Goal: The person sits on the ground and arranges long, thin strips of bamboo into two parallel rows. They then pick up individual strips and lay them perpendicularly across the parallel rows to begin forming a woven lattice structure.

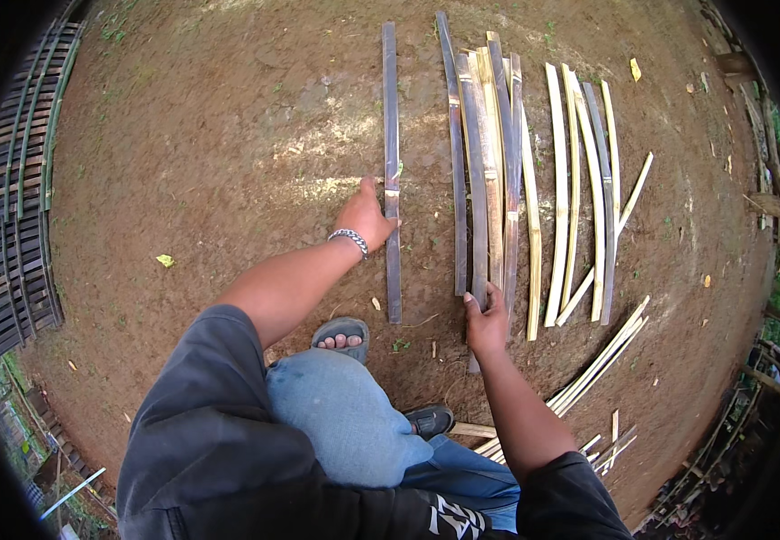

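Observation:
Several split bamboo slats lie side by side on bare brown earth. My left hand [367,216], with a metal bracelet on the wrist, rests on the middle of a single dark slat [391,108] that lies apart on the left. My right hand [487,322] grips the near end of a dark slat [475,180] in the packed middle group. Paler yellow slats [559,180] lie further right. I am crouching, with a blue-jeaned knee and a sandalled foot [341,335] below my hands.
A woven dark bamboo panel [12,198] lies along the left edge. More thin pale strips [601,360] lie at the lower right beside my right arm. Wooden debris and greenery [763,198] line the right edge. My other shoe [430,420] is under my knee.

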Motion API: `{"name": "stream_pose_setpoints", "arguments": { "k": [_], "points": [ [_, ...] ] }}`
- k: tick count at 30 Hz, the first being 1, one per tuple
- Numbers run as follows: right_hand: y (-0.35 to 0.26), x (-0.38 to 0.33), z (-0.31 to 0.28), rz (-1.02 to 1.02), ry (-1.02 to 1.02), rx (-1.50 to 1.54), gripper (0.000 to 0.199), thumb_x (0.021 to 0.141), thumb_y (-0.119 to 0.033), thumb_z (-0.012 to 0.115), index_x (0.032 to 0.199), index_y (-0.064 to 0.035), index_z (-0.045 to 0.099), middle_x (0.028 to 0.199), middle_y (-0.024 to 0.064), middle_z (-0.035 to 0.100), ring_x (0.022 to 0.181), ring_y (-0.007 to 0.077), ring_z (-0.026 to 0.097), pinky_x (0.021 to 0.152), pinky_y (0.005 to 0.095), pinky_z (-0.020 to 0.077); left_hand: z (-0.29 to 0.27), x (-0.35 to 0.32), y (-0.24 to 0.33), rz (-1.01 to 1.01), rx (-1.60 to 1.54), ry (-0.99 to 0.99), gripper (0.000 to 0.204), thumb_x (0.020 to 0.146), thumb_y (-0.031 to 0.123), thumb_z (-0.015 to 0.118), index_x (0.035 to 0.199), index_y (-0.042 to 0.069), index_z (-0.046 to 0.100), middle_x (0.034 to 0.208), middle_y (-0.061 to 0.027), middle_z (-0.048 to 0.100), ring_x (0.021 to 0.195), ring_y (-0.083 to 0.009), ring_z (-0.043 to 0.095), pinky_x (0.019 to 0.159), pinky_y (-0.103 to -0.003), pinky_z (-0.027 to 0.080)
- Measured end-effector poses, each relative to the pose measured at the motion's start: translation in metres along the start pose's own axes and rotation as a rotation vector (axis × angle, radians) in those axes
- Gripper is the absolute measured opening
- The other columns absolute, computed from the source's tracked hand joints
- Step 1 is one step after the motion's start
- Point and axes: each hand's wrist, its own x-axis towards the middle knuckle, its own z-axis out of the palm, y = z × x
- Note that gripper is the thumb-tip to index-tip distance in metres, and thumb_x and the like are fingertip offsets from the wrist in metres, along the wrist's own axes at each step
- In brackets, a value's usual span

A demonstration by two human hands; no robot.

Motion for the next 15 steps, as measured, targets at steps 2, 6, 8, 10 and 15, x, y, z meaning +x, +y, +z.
{"name": "stream_pose_setpoints", "arguments": {
  "k": [2,6,8,10,15],
  "points": [
    [-0.003,-0.008,0.002,0.006,0.034,0.036,0.048,0.095,-0.014,0.070,0.135,0.0034,0.051,0.120,0.0184,0.066,0.109,0.0247,0.064,0.097,0.0333,0.0480,-0.001,-0.001,-0.004,-0.012,-0.019,-0.005,0.084,0.077,0.026,0.086,0.140,-0.002,0.039,0.104,-0.0169,0.066,0.092,-0.0313,0.068,0.085,-0.041,0.055],
    [-0.021,-0.031,-0.014,-0.038,0.055,-0.095,0.046,0.092,-0.017,0.074,0.131,0.0004,0.056,0.112,0.0174,0.068,0.104,0.0237,0.066,0.093,0.0351,0.0505,-0.013,-0.003,-0.005,0.019,-0.193,0.107,0.076,0.081,0.022,0.081,0.139,-0.002,0.040,0.121,-0.0220,0.060,0.104,-0.0319,0.065,0.093,-0.041,0.052],
    [-0.023,-0.034,-0.041,0.087,-0.014,-0.139,0.042,0.090,-0.016,0.075,0.127,-0.0037,0.060,0.106,0.0147,0.069,0.098,0.0224,0.067,0.089,0.0372,0.0528,-0.025,-0.001,-0.008,0.235,-0.186,0.346,0.071,0.083,0.021,0.078,0.140,-0.001,0.042,0.128,-0.0236,0.057,0.115,-0.0324,0.060,0.101,-0.043,0.048],
    [-0.007,-0.034,-0.085,0.028,-0.008,-0.310,0.039,0.086,-0.012,0.076,0.123,-0.0079,0.063,0.101,0.0120,0.069,0.090,0.0230,0.068,0.081,0.0392,0.0549,-0.034,0.006,-0.013,0.647,-0.024,0.726,0.069,0.083,0.023,0.077,0.140,0.003,0.045,0.132,-0.0217,0.054,0.125,-0.0307,0.053,0.108,-0.045,0.042],
    [-0.061,-0.005,-0.226,-0.613,-0.087,-0.853,0.045,0.072,-0.005,0.082,0.114,-0.0153,0.069,0.096,0.0063,0.067,0.089,0.0272,0.063,0.093,0.0478,0.0473,-0.055,-0.045,0.044,1.056,0.178,-0.039,0.055,0.090,0.032,0.070,0.139,0.012,0.052,0.131,-0.0152,0.060,0.129,-0.0302,0.052,0.114,-0.047,0.035]
  ]
}}
